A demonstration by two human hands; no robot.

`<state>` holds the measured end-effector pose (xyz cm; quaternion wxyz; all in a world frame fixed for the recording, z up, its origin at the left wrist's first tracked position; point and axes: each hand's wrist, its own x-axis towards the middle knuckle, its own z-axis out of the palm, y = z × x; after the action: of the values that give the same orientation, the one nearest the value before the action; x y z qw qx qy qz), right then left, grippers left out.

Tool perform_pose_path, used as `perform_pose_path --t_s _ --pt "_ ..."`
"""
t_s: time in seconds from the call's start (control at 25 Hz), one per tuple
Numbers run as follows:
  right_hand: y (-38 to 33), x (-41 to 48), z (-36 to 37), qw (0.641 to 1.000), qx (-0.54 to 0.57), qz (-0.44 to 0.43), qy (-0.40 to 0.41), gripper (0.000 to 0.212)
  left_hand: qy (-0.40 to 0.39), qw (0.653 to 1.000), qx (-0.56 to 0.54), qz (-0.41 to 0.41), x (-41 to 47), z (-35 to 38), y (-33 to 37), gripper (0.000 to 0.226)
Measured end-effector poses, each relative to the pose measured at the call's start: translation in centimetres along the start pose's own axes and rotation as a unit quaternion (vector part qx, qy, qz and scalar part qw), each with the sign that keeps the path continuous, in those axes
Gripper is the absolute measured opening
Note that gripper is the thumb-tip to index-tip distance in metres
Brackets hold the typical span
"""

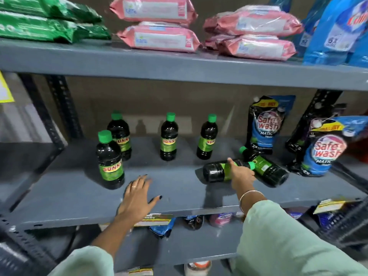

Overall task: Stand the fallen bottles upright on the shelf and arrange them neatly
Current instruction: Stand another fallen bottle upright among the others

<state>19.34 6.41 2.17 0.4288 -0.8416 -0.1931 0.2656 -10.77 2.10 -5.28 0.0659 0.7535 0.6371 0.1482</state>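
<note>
Several dark bottles with green caps and green SUNNY labels are on the grey middle shelf [179, 198]. Upright ones stand at front left [110, 160], back left [119, 134], middle [168, 137] and right of middle [207, 137]. Two bottles lie fallen at the right: a near one [217, 172] lying sideways and another [266, 168] behind it, slanting back. My right hand [241, 174] grips the near fallen bottle around its neck end, thumb up. My left hand [138, 196] rests flat on the shelf with fingers spread, beside the front-left bottle.
Safe Wash pouches [267, 124] [322, 148] stand at the shelf's right end, close to the fallen bottles. Pink packs [159, 36], green packs [39, 26] and blue pouches [336, 30] fill the upper shelf. More packets [161, 226] lie on the shelf below.
</note>
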Motion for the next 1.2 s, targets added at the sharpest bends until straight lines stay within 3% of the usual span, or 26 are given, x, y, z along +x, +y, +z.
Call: perform_pose_path --t_s 0.12,0.2,0.36,0.44,0.56,0.64,1.04,1.2 --pt "0.0 1.8 -0.1 0.995 -0.019 -0.018 -0.094 0.075 -0.004 1.000 0.009 -0.002 -0.1 0.2 0.0 0.067" --pt "-0.3 1.9 -0.2 0.994 -0.002 -0.021 -0.107 0.064 -0.013 1.000 0.027 0.001 -0.2 0.2 0.0 0.066" --pt "-2.6 -0.6 0.6 0.996 0.060 0.012 -0.063 0.087 -0.023 0.999 0.036 -0.007 -0.2 0.3 0.2 0.068" --pt "-3.9 -2.8 1.5 0.995 0.018 -0.090 -0.050 0.090 -0.025 0.999 0.036 -0.007 -0.1 0.4 0.0 0.068" --pt "-4.8 -6.3 3.1 0.960 -0.019 -0.275 -0.053 0.078 -0.029 0.999 0.032 -0.008 -0.2 0.5 -0.1 0.069" --pt "-4.6 -8.6 4.3 0.939 -0.017 -0.337 -0.071 0.074 -0.029 0.999 0.031 -0.008 -0.1 0.5 -0.2 0.068" --pt "-3.3 -13.1 8.0 0.899 -0.035 -0.428 -0.085 0.066 -0.032 0.999 0.034 0.003 0.2 0.6 -0.4 0.069" --pt "-2.4 -12.9 8.2 0.891 -0.015 -0.443 -0.100 0.073 -0.027 0.999 0.035 0.006 0.2 0.6 -0.4 0.069"
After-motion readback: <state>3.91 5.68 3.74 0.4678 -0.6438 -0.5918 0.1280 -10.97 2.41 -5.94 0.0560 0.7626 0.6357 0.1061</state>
